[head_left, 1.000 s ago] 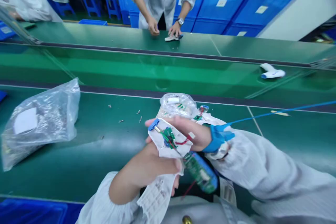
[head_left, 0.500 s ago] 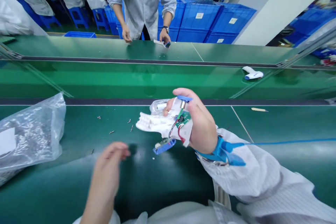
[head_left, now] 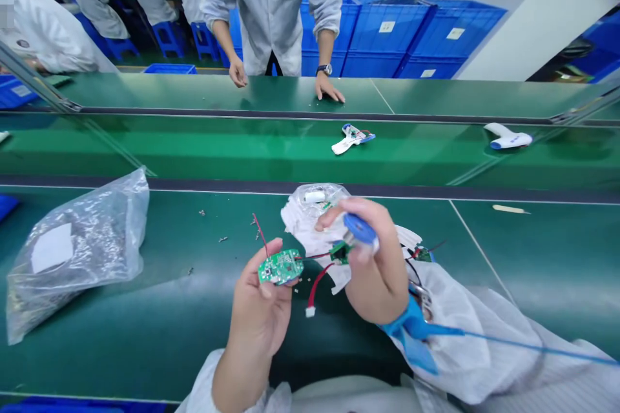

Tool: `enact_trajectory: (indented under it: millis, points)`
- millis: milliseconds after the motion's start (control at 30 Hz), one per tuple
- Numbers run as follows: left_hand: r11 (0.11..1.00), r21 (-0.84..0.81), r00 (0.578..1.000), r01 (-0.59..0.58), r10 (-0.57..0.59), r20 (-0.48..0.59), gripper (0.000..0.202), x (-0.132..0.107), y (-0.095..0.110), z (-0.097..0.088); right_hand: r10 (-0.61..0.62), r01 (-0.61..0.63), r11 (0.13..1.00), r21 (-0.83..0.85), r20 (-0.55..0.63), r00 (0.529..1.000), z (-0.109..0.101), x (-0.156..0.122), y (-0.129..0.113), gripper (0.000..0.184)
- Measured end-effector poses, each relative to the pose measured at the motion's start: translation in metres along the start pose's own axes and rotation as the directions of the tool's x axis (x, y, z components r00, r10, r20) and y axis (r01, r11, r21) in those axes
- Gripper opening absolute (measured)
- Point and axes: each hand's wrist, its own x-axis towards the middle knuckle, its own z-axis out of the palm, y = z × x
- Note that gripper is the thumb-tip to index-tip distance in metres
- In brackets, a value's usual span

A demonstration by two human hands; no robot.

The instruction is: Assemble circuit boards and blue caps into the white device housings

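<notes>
My left hand (head_left: 264, 310) is closed around a small green circuit board (head_left: 281, 266), pinched between thumb and fingertips and held flat, face up, just above the near edge of the counter (head_left: 145, 310). A thin red wire (head_left: 258, 230) sticks up from the board, and other wires run right from it to the piece in my right hand (head_left: 375, 271). That hand is curled shut on a white plastic shell (head_left: 310, 226) with a blue round part (head_left: 361, 230) under my fingers; a red wire with a white plug (head_left: 310, 312) hangs below it. A blue strap (head_left: 411, 326) circles my right wrist, its blue cord trailing off to the right.

On the counter to the left lies a crumpled clear plastic bag (head_left: 77, 245), and a few tiny screws (head_left: 223, 239) are scattered between it and my hands. Beyond runs a green belt (head_left: 194, 148) carrying an opened white shell (head_left: 352, 138) and, far right, a closed white one (head_left: 507, 137). Across it a person in a pale coat rests a hand (head_left: 328, 88) on the far counter, with blue crates (head_left: 411, 39) stacked behind.
</notes>
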Motion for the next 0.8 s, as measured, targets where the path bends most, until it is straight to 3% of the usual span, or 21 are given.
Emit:
enact_trajectory:
  millis: [67,167,233,333,467,567,633,733,800]
  points:
    - [0.995,0.061,0.997,-0.082,0.083,-0.009,0.048,0.000,0.001,0.001,0.317,-0.318,0.939,0.132,0.025,0.948,0.005,0.001,0.001,0.028]
    - [0.963,0.191,0.981,-0.190,0.195,-0.008,0.042,0.000,0.001,-0.001,0.617,-0.626,0.740,0.247,0.122,0.777,0.011,0.002,0.005,0.025]
    - [0.931,0.257,0.961,-0.260,0.276,-0.027,0.035,0.000,0.001,-0.004,0.702,-0.713,0.641,0.283,0.160,0.694,0.012,0.003,0.007,0.025]
    - [0.895,0.333,0.945,-0.296,0.324,-0.030,0.028,-0.001,0.000,-0.006,0.738,-0.746,0.587,0.316,0.169,0.653,0.012,0.002,0.009,0.025]
    - [0.919,0.328,0.971,-0.220,0.239,-0.018,0.029,-0.002,-0.001,-0.008,0.734,-0.745,0.611,0.268,0.160,0.660,0.011,0.001,0.012,0.029]
    - [0.918,0.321,0.965,-0.232,0.258,-0.040,0.026,-0.001,0.001,-0.010,0.719,-0.750,0.656,0.089,0.231,0.656,0.007,0.002,0.012,0.032]
    - [0.894,0.373,0.960,-0.247,0.279,-0.032,0.026,-0.001,0.003,-0.009,0.649,-0.658,0.751,-0.059,0.253,0.718,0.003,0.004,0.009,0.036]
    - [0.817,0.537,0.966,-0.210,0.257,-0.014,0.025,-0.007,0.008,-0.002,0.402,-0.387,0.915,-0.113,0.329,0.854,-0.003,0.008,-0.001,0.024]
    - [0.717,0.673,0.965,-0.182,0.260,-0.016,0.023,-0.012,0.011,0.004,0.283,-0.273,0.958,-0.083,0.412,0.866,-0.004,0.010,-0.009,0.011]
